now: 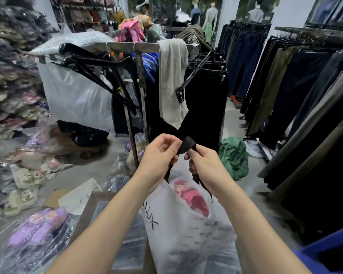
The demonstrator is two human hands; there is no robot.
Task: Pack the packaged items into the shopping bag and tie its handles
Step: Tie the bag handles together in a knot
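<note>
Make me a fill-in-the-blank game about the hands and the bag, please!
The left hand and the right hand both pinch the ____ handles of the shopping bag.
The bag itself is ____ with dark lettering.
Through its side shows a packaged item coloured ____.
On the floor, right of the hands, lies a crumpled ____ bundle.
Missing words: black; white; pink; green.

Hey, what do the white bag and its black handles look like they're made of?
White bag: thin, matte, half see-through sheet, plastic or nonwoven; pink contents show through. Black handles: flat, limp ribbon, probably fabric; they fold softly where the left hand and right hand pinch them.
</note>
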